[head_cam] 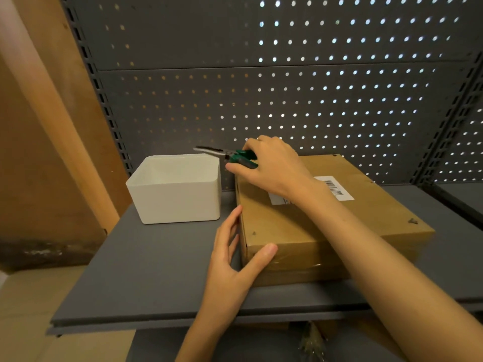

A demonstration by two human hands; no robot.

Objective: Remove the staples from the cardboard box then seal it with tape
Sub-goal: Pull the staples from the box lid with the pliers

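The cardboard box (326,220) is lying flat on the grey shelf (146,270), just right of a white bin (177,189). The left hand (235,259), fingers straight, is bracing its near-left corner. The right hand (271,165) is gripping green-handled pliers (235,155) above the box's far-left corner, tips blurred, seemingly over the bin.

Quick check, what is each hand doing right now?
Left hand: open, fingers straight, braced against the cardboard box corner.
Right hand: grips green-handled pliers.

Head view, close (downward, forward)
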